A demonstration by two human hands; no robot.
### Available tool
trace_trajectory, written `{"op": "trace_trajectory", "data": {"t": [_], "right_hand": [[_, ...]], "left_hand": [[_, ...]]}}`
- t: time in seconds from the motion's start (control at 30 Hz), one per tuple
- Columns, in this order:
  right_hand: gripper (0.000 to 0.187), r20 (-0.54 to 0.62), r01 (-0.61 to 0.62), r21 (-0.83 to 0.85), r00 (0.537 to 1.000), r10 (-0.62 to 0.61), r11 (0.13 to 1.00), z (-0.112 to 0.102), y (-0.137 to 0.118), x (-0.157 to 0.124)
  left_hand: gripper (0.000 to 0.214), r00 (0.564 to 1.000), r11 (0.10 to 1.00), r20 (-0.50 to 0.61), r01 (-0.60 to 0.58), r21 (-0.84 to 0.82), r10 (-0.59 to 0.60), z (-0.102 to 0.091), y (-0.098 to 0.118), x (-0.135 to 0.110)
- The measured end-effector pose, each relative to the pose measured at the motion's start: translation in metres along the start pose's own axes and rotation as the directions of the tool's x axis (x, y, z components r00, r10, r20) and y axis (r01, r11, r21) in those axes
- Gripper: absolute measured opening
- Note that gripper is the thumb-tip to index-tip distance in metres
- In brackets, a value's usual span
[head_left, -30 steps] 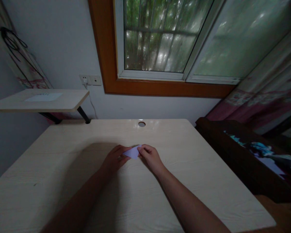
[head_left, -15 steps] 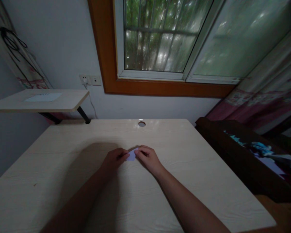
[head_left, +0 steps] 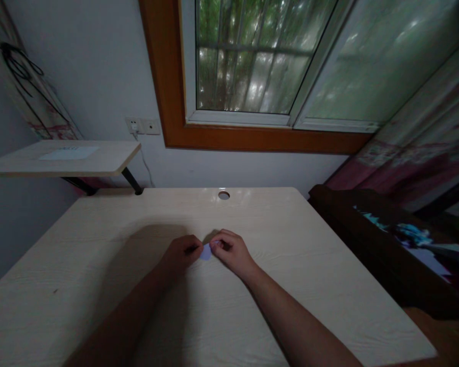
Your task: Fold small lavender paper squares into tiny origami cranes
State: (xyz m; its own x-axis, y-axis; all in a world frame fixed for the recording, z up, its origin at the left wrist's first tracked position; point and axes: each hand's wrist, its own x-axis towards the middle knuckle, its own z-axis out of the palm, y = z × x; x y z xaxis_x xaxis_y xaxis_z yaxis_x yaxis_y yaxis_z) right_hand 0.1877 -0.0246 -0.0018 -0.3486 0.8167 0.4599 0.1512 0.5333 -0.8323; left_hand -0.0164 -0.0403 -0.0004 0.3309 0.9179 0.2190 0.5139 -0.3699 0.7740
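A small pale-violet piece of paper (head_left: 205, 253) is held between my two hands, over the middle of the light wood-grain desk (head_left: 290, 265). My left hand (head_left: 184, 251) pinches its left side between thumb and fingers. On the other side, my right hand (head_left: 230, 247) is closed in a pinch on its right edge. Fingertips cover both sides of the paper, so only its middle and lower part show. Whether it is folded I cannot tell.
Behind the desk's round cable hole (head_left: 224, 195) is a wall with a window (head_left: 252, 61). A raised shelf (head_left: 118, 155) bearing a white sheet (head_left: 69, 153) stands at the back left. Right of the desk, a dark wooden piece of furniture (head_left: 352, 239) holds papers and blue items.
The paper and the fingertips of both hands have shifted slightly toward me. Less of the paper shows between the fingers, and the hands are a little closer together.
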Motion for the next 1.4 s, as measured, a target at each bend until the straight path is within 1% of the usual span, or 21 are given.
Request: {"op": "trace_trajectory", "data": {"t": [0.07, 0.13, 0.2, 0.27, 0.33, 0.4, 0.47, 0.53, 0.6, 0.67, 0.77, 0.9, 1.03, 1.13, 1.23, 1.3, 1.4], "right_hand": [[0.013, -0.027, -0.004, -0.008, 1.000, 0.003, 1.000, 0.000, 0.001, 0.000], [0.014, -0.079, -0.031, 0.002, 0.996, 0.031, 1.000, -0.001, 0.003, 0.000], [0.014, -0.143, -0.089, 0.049, 0.985, 0.095, 0.995, -0.004, 0.007, 0.001], [0.016, -0.212, -0.157, 0.135, 0.960, 0.183, 0.978, -0.006, 0.012, 0.002], [0.017, -0.259, -0.199, 0.225, 0.932, 0.255, 0.954, -0.009, 0.017, 0.003], [0.018, -0.251, -0.207, 0.260, 0.929, 0.273, 0.943, -0.010, 0.018, 0.004], [0.018, -0.197, -0.189, 0.228, 0.952, 0.235, 0.955, -0.009, 0.017, 0.003], [0.019, -0.109, -0.152, 0.152, 0.980, 0.169, 0.977, -0.006, 0.013, 0.002], [0.019, -0.003, -0.108, 0.078, 0.994, 0.109, 0.991, -0.004, 0.010, 0.001], [0.020, 0.080, -0.075, 0.043, 0.994, 0.071, 0.996, -0.002, 0.008, 0.000], [0.022, 0.119, -0.060, 0.046, 0.991, 0.054, 0.997, -0.002, 0.009, 0.000], [0.023, 0.094, -0.081, 0.065, 0.993, 0.075, 0.995, -0.003, 0.012, 0.000], [0.023, 0.015, -0.150, 0.123, 0.989, 0.149, 0.981, -0.003, 0.016, 0.001], [0.023, -0.050, -0.214, 0.218, 0.972, 0.230, 0.952, -0.003, 0.019, 0.002], [0.024, -0.097, -0.253, 0.318, 0.950, 0.297, 0.914, -0.003, 0.021, 0.003], [0.023, -0.121, -0.258, 0.354, 0.940, 0.318, 0.899, -0.004, 0.021, 0.003], [0.022, -0.144, -0.259, 0.362, 0.933, 0.329, 0.895, -0.004, 0.019, 0.004]], "left_hand": [[0.019, 1.000, 1.000, 0.006, 0.018, -0.014, -0.017, -0.001, 0.000, 0.000], [0.020, 0.999, 0.998, 0.008, 0.048, -0.047, -0.047, -0.002, 0.000, 0.000], [0.021, 0.996, 0.992, 0.005, 0.084, -0.091, -0.084, -0.004, 0.002, -0.001], [0.023, 0.992, 0.983, -0.014, 0.124, -0.139, -0.127, -0.005, 0.002, -0.001], [0.025, 0.985, 0.970, -0.041, 0.160, -0.182, -0.170, -0.005, 0.001, -0.001], [0.027, 0.977, 0.958, -0.064, 0.186, -0.219, -0.204, -0.005, -0.001, -0.001], [0.029, 0.970, 0.948, -0.083, 0.203, -0.246, -0.230, -0.004, -0.005, 0.000], [0.031, 0.965, 0.942, -0.095, 0.211, -0.263, -0.243, -0.004, -0.008, 0.001], [0.032, 0.964, 0.940, -0.096, 0.217, -0.265, -0.249, -0.004, -0.009, 0.002], [0.032, 0.963, 0.940, -0.093, 0.223, -0.257, -0.253, -0.005, -0.008, 0.002], [0.034, 0.960, 0.942, -0.087, 0.239, -0.235, -0.265, -0.005, -0.006, 0.002], [0.034, 0.961, 0.944, -0.072, 0.245, -0.219, -0.266, -0.005, -0.007, 0.002], [0.031, 0.963, 0.944, -0.057, 0.245, -0.222, -0.264, -0.005, -0.007, 0.003], [0.029, 0.962, 0.930, -0.020, 0.258, -0.262, -0.272, -0.005, -0.003, 0.004], [0.026, 0.961, 0.917, 0.025, 0.271, -0.291, -0.276, -0.006, 0.001, 0.004], [0.026, 0.962, 0.921, 0.038, 0.269, -0.282, -0.269, -0.006, 0.002, 0.003], [0.026, 0.963, 0.925, 0.044, 0.267, -0.271, -0.265, -0.006, 0.001, 0.003]]}}
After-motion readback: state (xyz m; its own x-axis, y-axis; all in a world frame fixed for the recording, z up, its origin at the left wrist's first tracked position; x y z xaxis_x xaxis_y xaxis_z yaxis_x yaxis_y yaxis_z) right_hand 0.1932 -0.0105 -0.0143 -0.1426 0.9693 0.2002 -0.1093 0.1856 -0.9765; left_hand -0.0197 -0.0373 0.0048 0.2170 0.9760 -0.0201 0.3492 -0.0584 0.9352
